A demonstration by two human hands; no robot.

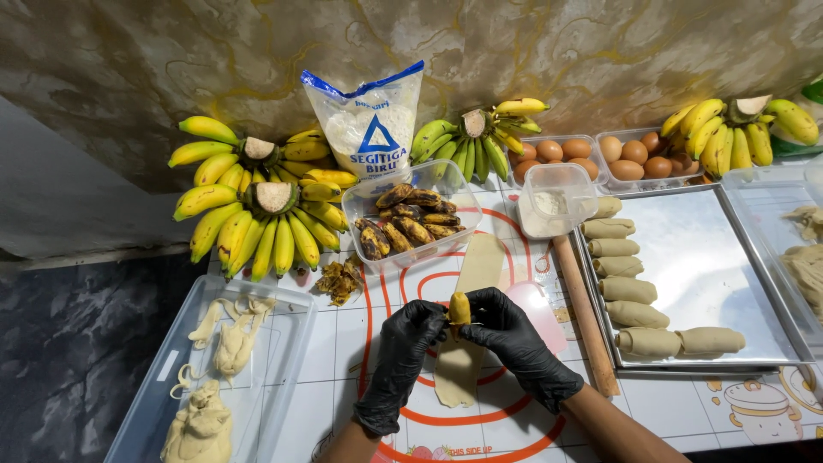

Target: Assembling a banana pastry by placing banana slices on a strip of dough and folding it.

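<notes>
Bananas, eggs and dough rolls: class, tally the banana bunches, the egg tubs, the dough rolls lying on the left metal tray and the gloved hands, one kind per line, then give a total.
Banana bunches: 4
Egg tubs: 2
Dough rolls on the left metal tray: 8
Gloved hands, left hand and right hand: 2
Total: 16

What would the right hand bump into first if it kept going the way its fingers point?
Probably the peeled banana pinched at its fingertips: the right hand points up-left at it. Just beyond come the left hand's fingers, which also touch the banana. Depth is hard to judge.
</notes>
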